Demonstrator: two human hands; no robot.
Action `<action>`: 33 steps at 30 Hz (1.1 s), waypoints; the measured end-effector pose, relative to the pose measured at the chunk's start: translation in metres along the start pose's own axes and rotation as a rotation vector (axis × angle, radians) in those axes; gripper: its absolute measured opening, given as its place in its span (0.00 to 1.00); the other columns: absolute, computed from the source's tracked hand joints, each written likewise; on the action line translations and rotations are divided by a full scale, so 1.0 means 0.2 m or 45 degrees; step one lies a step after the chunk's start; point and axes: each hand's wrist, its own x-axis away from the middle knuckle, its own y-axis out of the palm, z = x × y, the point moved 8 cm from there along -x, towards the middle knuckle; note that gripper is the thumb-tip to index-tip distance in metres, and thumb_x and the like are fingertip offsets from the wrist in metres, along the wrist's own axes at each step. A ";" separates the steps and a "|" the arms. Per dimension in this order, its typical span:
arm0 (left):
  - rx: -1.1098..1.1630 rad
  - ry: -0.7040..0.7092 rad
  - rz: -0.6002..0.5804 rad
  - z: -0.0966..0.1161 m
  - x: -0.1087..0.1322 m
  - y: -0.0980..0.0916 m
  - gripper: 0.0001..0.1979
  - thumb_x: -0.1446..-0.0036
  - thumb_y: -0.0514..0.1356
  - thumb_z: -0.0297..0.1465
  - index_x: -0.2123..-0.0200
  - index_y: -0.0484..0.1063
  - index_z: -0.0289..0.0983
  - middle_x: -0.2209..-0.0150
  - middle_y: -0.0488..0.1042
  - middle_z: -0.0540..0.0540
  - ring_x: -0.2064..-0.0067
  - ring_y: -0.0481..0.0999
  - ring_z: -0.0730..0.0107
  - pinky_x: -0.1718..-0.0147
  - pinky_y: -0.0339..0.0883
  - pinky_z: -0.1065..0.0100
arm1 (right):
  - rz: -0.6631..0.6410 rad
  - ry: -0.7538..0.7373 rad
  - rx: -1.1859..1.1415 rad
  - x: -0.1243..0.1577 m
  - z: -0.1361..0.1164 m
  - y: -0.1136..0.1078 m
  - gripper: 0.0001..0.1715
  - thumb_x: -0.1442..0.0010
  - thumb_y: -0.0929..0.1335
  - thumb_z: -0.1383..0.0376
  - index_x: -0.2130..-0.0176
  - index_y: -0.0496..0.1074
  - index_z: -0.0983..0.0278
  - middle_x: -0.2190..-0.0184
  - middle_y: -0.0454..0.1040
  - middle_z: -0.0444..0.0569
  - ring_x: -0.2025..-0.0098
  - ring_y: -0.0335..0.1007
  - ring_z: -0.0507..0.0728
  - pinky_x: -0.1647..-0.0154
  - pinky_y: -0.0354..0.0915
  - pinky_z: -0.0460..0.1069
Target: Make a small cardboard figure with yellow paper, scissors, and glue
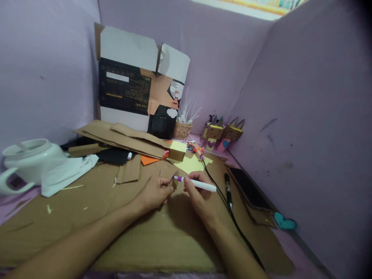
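In my right hand (pixel 200 193) is a white marker (pixel 200 185) with a purple tip end, pointing left. My left hand (pixel 155 192) pinches a small piece of cardboard (pixel 175 183), and the marker's tip meets its upper edge. Purple shows along that edge. Both hands are just above a large cardboard sheet (pixel 130 240). Beyond them sits a small cardboard block with a yellow top (pixel 178 150), close to some pale yellow paper (pixel 190 164).
At left stands a white teapot (pixel 37 159) beside white paper (pixel 69 174). Cardboard strips (pixel 124 139) and a propped, unfolded box (pixel 124 89) are behind. On the right lie a black cable (pixel 229 211), a black pen (pixel 228 190), a phone (pixel 251 188) and a teal heart (pixel 285 221).
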 end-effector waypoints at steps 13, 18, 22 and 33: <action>0.022 -0.009 -0.025 -0.02 -0.01 0.00 0.09 0.52 0.54 0.31 0.82 0.61 0.37 0.91 0.58 0.59 0.91 0.53 0.82 0.91 0.46 0.78 | 0.086 0.008 -0.031 -0.01 -0.02 -0.04 0.11 0.46 0.66 0.58 0.70 0.66 0.63 0.79 0.68 0.42 0.78 0.64 0.51 0.77 0.59 0.45; 0.010 -0.013 -0.017 -0.01 -0.01 0.00 0.10 0.52 0.54 0.32 0.83 0.60 0.37 0.91 0.58 0.58 0.90 0.53 0.82 0.91 0.47 0.78 | 0.115 -0.021 -0.034 -0.02 -0.03 -0.05 0.10 0.46 0.66 0.58 0.70 0.66 0.64 0.78 0.68 0.42 0.77 0.65 0.51 0.77 0.59 0.45; 0.013 -0.009 -0.017 -0.02 -0.01 0.00 0.09 0.53 0.53 0.31 0.82 0.60 0.37 0.91 0.58 0.59 0.90 0.53 0.82 0.91 0.47 0.78 | 0.076 -0.005 -0.019 -0.01 -0.02 -0.03 0.10 0.46 0.66 0.58 0.70 0.66 0.64 0.79 0.68 0.43 0.77 0.65 0.51 0.77 0.59 0.45; 0.016 -0.004 -0.028 -0.01 -0.01 0.00 0.09 0.52 0.54 0.32 0.82 0.61 0.36 0.91 0.58 0.58 0.90 0.53 0.83 0.91 0.47 0.78 | 0.101 0.000 -0.010 -0.01 -0.03 -0.04 0.09 0.46 0.66 0.59 0.71 0.67 0.64 0.79 0.68 0.42 0.77 0.65 0.51 0.77 0.59 0.45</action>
